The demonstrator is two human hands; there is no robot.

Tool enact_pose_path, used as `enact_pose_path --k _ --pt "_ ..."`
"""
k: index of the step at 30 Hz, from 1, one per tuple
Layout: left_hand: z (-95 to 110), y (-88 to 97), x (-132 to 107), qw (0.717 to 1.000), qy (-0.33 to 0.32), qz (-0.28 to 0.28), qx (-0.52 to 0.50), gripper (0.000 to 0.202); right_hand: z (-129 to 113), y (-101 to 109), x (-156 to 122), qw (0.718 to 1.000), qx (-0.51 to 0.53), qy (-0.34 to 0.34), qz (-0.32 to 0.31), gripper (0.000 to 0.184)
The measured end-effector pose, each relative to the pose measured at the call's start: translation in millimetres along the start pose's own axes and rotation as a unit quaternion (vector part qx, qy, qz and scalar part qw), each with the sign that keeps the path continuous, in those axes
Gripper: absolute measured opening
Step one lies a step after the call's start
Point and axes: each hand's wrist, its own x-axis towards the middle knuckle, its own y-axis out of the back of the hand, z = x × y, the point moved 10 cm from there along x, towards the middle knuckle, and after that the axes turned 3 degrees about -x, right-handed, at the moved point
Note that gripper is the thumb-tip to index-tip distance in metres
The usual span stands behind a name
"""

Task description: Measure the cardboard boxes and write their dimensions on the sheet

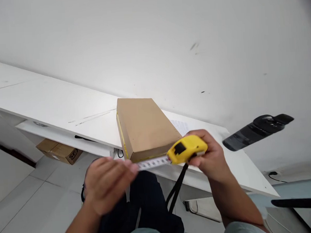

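My right hand point(210, 155) is closed round a yellow tape measure point(187, 148), whose black strap point(177, 187) hangs down. A short length of white tape blade point(154, 162) runs left from the case. My left hand point(108, 182) pinches the blade's end, its fingers blurred. Both hands hover at the near edge of a brown cardboard box point(144, 126) that lies flat on a white table point(51, 101).
A white wall rises behind the table. Another cardboard box point(59, 151) sits on the tiled floor under a lower shelf point(64, 138). A black gadget point(256, 129) juts in at the right. A sheet of paper point(181, 126) lies beside the brown box.
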Motion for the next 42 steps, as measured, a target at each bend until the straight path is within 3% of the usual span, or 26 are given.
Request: enact_pose_path --k 2,4,6,9,12,14,18,21,25,29,32,38,42 --pt "-34 9.2 -6 0.998 0.036 0.05 0.033 0.044 19 42 14 0.995 0.015 0.003 0.099 0.061" --pt "-60 7.4 -12 0.995 0.066 0.055 0.05 0.05 41 79 26 0.984 0.028 0.011 0.175 0.061" --pt "-74 -3.4 -15 0.996 0.076 0.01 0.051 0.051 64 102 37 0.98 0.035 0.012 0.198 0.061" --pt "-81 -11.4 -18 0.995 0.082 -0.042 0.041 0.053 98 115 41 0.979 0.053 -0.018 0.195 0.063" --pt "-83 -9.5 -15 0.996 0.054 -0.061 0.027 0.067 121 114 33 0.976 0.077 -0.057 0.194 0.066" --pt "-75 -8.5 -9 0.997 -0.018 -0.07 0.021 0.07 125 112 26 0.974 0.09 -0.065 0.198 0.068" --pt "-48 -20.3 6 0.98 -0.157 -0.125 0.017 0.046 121 104 18 0.973 0.109 -0.072 0.191 0.072" --pt "-27 -32.2 15 0.968 -0.2 -0.153 0.008 0.034 117 96 17 0.976 0.103 -0.081 0.172 0.075" --pt "-16 -43.7 20 0.971 -0.177 -0.159 -0.002 0.044 116 93 15 0.978 0.098 -0.075 0.167 0.074" --pt "-19 -48.7 20 0.979 -0.129 -0.156 -0.003 0.055 119 95 14 0.977 0.09 -0.077 0.176 0.075" --pt "-24 -47.7 19 0.984 -0.09 -0.15 -0.022 0.052 121 96 13 0.977 0.09 -0.08 0.178 0.075" --pt "-48 -55.2 15 0.989 -0.038 -0.14 -0.021 0.046 112 93 12 0.979 0.09 -0.061 0.175 0.069" --pt "-60 -51.5 16 0.995 -0.021 -0.102 0.008 0.043 96 95 -9 0.979 0.065 -0.046 0.19 0.06"
